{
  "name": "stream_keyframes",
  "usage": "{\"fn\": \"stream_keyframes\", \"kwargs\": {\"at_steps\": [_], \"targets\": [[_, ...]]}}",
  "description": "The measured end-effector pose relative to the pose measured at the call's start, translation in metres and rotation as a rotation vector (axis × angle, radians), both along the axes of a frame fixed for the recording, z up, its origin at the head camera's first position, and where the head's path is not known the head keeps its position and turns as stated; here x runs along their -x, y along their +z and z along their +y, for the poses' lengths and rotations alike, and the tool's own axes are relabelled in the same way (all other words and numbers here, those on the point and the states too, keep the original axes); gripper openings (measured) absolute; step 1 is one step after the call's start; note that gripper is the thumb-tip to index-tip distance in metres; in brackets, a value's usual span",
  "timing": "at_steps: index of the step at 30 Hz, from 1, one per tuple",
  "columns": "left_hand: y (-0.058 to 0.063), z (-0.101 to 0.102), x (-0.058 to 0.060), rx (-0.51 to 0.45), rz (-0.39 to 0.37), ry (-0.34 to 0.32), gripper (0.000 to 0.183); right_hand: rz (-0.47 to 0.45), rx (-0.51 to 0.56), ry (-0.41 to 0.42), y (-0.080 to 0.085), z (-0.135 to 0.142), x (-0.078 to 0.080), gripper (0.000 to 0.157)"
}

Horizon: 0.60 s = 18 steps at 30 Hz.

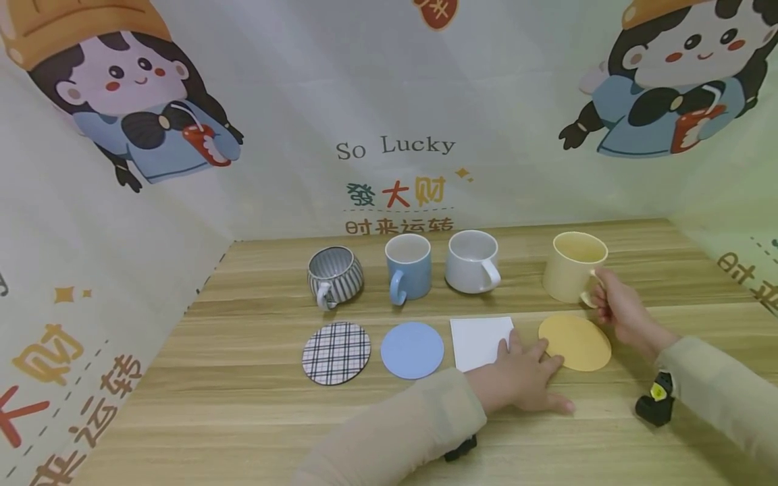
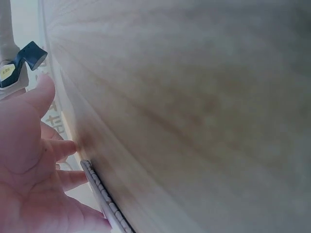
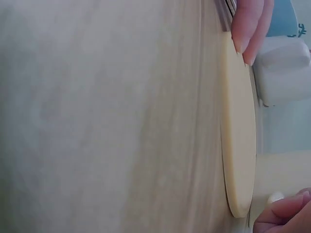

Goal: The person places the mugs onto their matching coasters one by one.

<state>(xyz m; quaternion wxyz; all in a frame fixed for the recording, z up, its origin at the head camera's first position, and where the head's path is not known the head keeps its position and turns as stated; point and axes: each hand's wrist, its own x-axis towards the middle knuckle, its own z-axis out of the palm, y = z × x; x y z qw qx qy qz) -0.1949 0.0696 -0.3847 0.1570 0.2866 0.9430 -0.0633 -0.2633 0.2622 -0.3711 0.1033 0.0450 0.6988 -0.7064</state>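
Note:
My right hand (image 1: 623,304) grips the handle of a pale yellow mug (image 1: 571,270), which stands upright at the right of the back row. In the right wrist view the curled fingers (image 3: 286,216) show beside that mug (image 3: 277,172). My left hand (image 1: 525,371) lies spread, palm down, between a white square coaster (image 1: 480,341) and a round yellow coaster (image 1: 580,344). Its fingertips overlap the white coaster's right side and reach the yellow coaster's left edge. The left wrist view shows its straight fingers (image 2: 63,150) by a coaster's edge (image 2: 104,196).
Left of the yellow mug stand a white mug (image 1: 471,263), a blue mug (image 1: 408,268) and a grey striped cup (image 1: 335,277). A plaid round coaster (image 1: 336,353) and a blue round coaster (image 1: 412,349) lie in front, on the wooden table (image 1: 243,378). A printed cloth (image 1: 292,101) hangs behind.

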Motion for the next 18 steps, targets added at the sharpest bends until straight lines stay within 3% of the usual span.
{"fn": "stream_keyframes", "kwargs": {"at_steps": [7,18], "targets": [[0.0008,-0.0006,0.0006,-0.012,-0.003,0.006,0.072,-0.013,0.046,-0.067,-0.0014,-0.0014,-0.0018,0.050],[0.0005,0.0007,0.0007,-0.021,-0.015,0.019,0.070,-0.013,0.052,-0.033,0.0030,-0.0005,-0.0047,0.051]]}}
